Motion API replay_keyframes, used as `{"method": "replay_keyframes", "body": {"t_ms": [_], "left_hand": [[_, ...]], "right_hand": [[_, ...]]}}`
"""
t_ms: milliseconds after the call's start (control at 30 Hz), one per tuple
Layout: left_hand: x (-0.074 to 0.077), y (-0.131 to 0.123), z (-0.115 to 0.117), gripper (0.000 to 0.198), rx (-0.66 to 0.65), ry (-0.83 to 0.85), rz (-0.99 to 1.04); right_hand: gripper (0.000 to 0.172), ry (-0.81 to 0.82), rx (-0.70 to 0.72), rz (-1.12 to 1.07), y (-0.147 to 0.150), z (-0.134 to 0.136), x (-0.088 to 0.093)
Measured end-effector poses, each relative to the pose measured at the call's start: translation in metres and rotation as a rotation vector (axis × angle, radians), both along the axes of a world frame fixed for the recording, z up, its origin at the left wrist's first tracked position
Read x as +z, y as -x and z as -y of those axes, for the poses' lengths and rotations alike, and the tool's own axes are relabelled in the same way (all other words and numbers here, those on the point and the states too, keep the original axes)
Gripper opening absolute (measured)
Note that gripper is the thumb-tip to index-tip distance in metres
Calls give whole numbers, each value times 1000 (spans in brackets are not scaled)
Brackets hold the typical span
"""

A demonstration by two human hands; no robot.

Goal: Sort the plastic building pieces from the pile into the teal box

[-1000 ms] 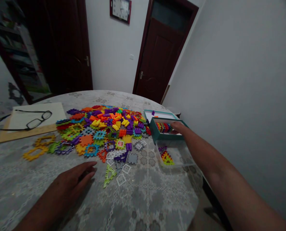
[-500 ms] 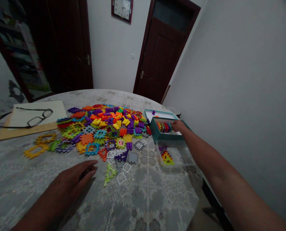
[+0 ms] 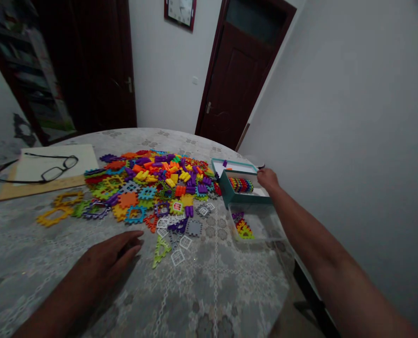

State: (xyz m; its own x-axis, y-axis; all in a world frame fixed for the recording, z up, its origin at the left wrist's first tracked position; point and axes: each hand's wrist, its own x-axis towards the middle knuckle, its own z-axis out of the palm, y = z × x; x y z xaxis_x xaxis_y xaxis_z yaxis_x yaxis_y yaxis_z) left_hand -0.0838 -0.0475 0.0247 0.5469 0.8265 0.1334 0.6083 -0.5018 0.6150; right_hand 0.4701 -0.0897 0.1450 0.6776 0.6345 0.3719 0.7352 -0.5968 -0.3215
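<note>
Head view: right hand [image 3: 268,180] stretched out to the far right corner of the teal cardboard box [image 3: 246,199], fingers curled in over the rim and touching it; cannot tell whether they actually grip it. Inside the box a row of stacked multicolour plastic tiles [image 3: 241,184] lies just left of the fingertips, apart from them. Other side, left hand [image 3: 108,256] flat on the grey lace tablecloth [image 3: 212,291], palm down, fingers loosely spread, holding nothing; green triangular lattice tile [image 3: 161,248] and white square lattice tile [image 3: 178,257] lie near its fingertips, not touching. Just in front of the box, clear plastic tub [image 3: 265,220] at the table edge. Mid-table a heap of coloured interlocking tiles [image 3: 152,180]; black-framed glasses [image 3: 56,168] far left on a paper sheet
</note>
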Motion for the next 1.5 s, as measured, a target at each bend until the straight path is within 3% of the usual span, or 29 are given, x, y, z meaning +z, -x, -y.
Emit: {"method": "replay_keyframes", "body": {"t_ms": [100,167,233,333,400,467,700,800,1000,1100,1267,1500], "left_hand": [[0,-1,2,54,-16,16,-20],[3,-2,5,55,-25,25,-28],[6,-4,8,53,-33,36,-17],[11,-7,11,49,-14,55,-5],[15,-10,13,47,7,79,0],[21,-12,15,45,12,99,-2],[53,-24,20,43,-67,106,-228],[57,-40,20,42,-88,52,-304],[41,-87,18,50,-148,-94,-289],[28,-102,20,42,-190,-126,-284],[12,-102,25,27,-153,-122,-174],[13,-100,31,26,-111,-13,1]], "right_hand": [[35,-37,111,-32,34,16,4],[37,-135,318,-53,78,35,-2],[33,-175,559,-74,130,58,-15],[28,-91,945,-86,202,86,-43],[31,-46,1082,-48,235,92,-62],[34,2,1124,9,254,89,-78],[33,57,1013,115,258,64,-108],[35,22,953,75,252,63,-120],[30,47,963,59,242,62,-131],[25,47,963,22,240,60,-130],[24,45,966,0,240,59,-130],[28,74,1001,-26,239,60,-127]]}}
